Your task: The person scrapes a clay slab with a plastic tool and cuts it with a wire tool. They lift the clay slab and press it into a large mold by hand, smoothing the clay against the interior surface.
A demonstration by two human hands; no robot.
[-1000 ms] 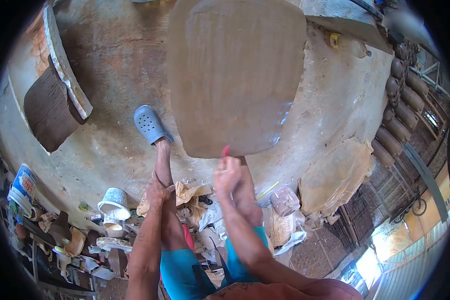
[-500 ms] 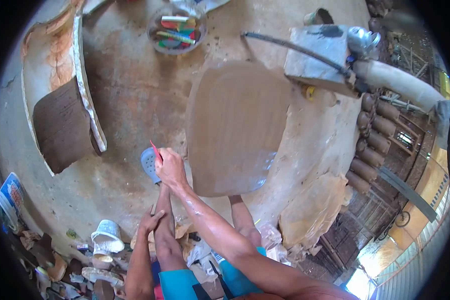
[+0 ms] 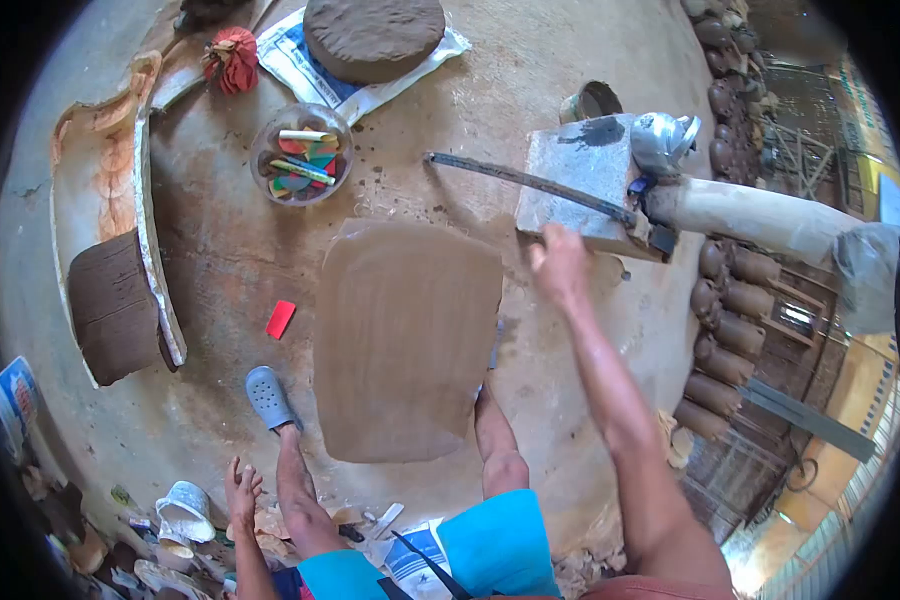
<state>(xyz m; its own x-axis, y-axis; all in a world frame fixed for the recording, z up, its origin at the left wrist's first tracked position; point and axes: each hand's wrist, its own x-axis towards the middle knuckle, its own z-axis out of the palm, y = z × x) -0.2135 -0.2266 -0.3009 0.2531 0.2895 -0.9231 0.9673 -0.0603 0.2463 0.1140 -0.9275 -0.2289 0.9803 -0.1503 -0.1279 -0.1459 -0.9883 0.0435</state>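
My right hand reaches to the lower left edge of a grey block. Its thumb stands out to the side, but the other fingers point away from me and what they touch is hidden. A flat red scraper lies loose on the floor. To its right, between my feet and the block, is a large smooth slab of wet brown clay. My left hand hangs beside my left knee, fingers apart, holding nothing.
A clear tub of colored tools stands beyond the slab. Behind it a thick round of clay rests on a white sack. A curved mold with dark clay inside lies left. A dark bar juts from the block. Clay pots line the right.
My right hand has let go of the red scraper, now on the floor, and moved right to the block. My left hand has come off my leg. The view has shifted.
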